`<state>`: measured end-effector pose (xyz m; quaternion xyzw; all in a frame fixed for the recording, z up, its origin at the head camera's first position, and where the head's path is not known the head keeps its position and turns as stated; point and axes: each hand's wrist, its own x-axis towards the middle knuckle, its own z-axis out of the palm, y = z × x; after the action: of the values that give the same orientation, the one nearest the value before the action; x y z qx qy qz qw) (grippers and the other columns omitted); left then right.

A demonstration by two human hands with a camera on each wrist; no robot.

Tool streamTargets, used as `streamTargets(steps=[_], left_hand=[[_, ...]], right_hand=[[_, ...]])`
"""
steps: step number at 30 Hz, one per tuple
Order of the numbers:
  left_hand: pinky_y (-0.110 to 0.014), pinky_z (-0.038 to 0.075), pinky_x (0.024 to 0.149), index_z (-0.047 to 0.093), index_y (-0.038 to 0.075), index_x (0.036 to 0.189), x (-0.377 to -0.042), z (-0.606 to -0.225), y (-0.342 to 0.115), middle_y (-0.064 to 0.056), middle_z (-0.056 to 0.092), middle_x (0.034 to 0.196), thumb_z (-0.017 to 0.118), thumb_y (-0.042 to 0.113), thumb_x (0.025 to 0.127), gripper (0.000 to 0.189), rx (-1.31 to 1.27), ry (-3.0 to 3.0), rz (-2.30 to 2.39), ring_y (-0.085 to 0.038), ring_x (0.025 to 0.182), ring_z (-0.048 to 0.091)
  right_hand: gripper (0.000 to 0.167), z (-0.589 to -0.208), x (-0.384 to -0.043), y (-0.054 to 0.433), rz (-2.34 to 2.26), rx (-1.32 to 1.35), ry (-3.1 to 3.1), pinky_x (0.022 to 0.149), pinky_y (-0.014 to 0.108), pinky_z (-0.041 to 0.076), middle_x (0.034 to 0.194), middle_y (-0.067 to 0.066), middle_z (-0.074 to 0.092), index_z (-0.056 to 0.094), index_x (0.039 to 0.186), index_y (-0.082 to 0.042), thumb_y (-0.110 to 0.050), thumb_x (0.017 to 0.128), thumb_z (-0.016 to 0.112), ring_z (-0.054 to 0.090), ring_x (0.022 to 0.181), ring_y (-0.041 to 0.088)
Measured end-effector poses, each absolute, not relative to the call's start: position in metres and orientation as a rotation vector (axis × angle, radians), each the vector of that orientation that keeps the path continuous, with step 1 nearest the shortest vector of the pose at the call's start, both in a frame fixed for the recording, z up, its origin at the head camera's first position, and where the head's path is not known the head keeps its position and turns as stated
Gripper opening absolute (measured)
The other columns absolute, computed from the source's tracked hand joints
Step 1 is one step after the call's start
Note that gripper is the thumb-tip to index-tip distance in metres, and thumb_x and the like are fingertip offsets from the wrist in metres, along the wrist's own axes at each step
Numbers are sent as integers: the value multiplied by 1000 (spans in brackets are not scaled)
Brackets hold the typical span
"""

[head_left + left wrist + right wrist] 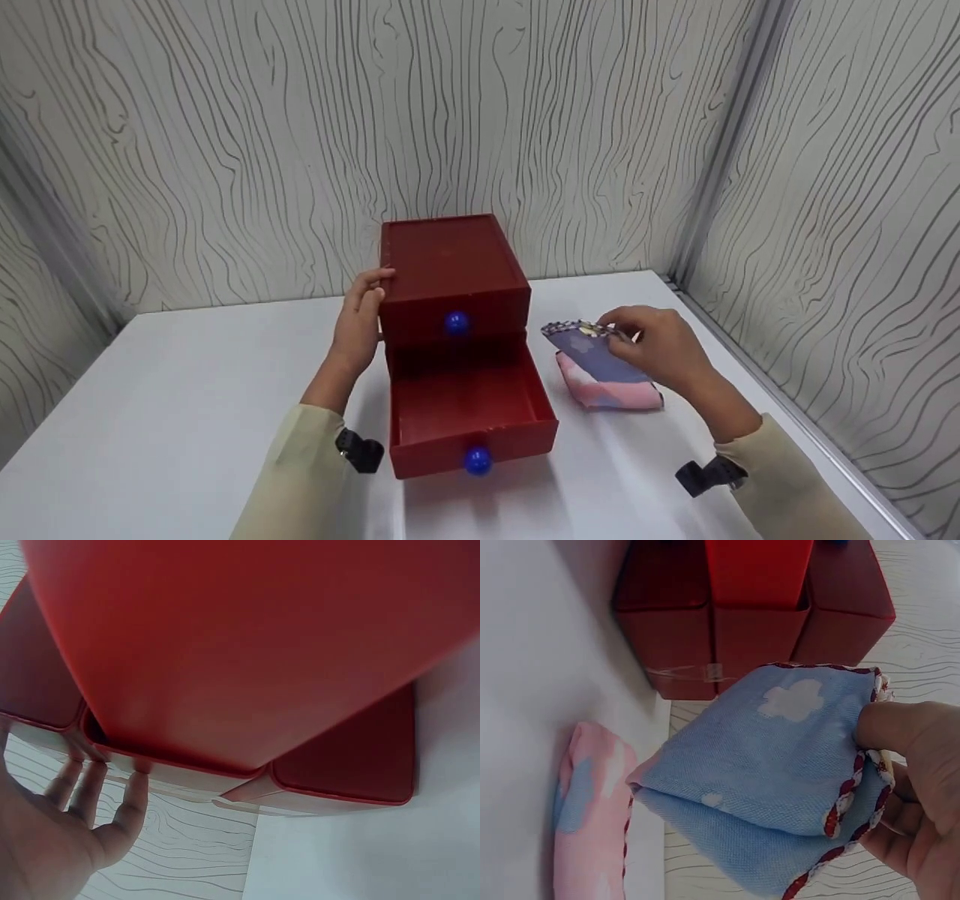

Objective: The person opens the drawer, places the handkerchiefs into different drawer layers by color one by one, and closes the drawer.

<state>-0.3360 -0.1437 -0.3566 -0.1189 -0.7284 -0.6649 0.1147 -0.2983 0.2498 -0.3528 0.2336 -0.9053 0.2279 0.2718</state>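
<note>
A red drawer cabinet (450, 259) stands near the back wall, its middle drawer (465, 409) pulled out with a bare inside. My left hand (358, 322) rests against the cabinet's left side, fingertips at the top edge; in the left wrist view the left hand (67, 832) has its fingers extended along the side. My right hand (660, 345) pinches a folded blue cloth (592, 352) by its braided edge, right of the cabinet. White cloud shapes mark this blue cloth (757, 750) in the right wrist view. Below it a folded pink cloth (615, 396) lies on the table.
The top drawer, with a blue round knob (457, 323), is closed. Another blue knob (478, 460) sticks out from the pulled-out drawer. Wood-grain panels (337, 135) enclose the white table (187, 420) at the back and sides.
</note>
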Motion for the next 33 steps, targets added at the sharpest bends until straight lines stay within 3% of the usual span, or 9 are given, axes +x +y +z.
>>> streamTargets(steps=[8,18,33], left_hand=[[-43,55,73,48,15,133,-336,-357,-145,-13,39,138,26,18,101,39,-359,-2133,-1965,-32,110,56],[-42,56,70,48,16,134,-338,-358,-146,-14,41,137,27,17,101,39,-339,-2127,-1951,-31,105,58],[-42,56,71,47,15,135,-340,-358,-147,-15,40,140,26,18,101,40,-346,-2135,-1959,-29,105,59]], right_hand=[[30,-328,-280,236,625,831,-2220,58,20,49,82,-6,70,75,89,-14,9,70,69,55,66,0],[38,-300,-263,220,537,998,-2043,60,17,47,82,-7,71,75,91,-18,12,68,68,58,69,4],[31,-288,-253,166,595,1141,-1912,63,21,53,81,-3,72,74,90,-15,8,70,70,62,72,10]])
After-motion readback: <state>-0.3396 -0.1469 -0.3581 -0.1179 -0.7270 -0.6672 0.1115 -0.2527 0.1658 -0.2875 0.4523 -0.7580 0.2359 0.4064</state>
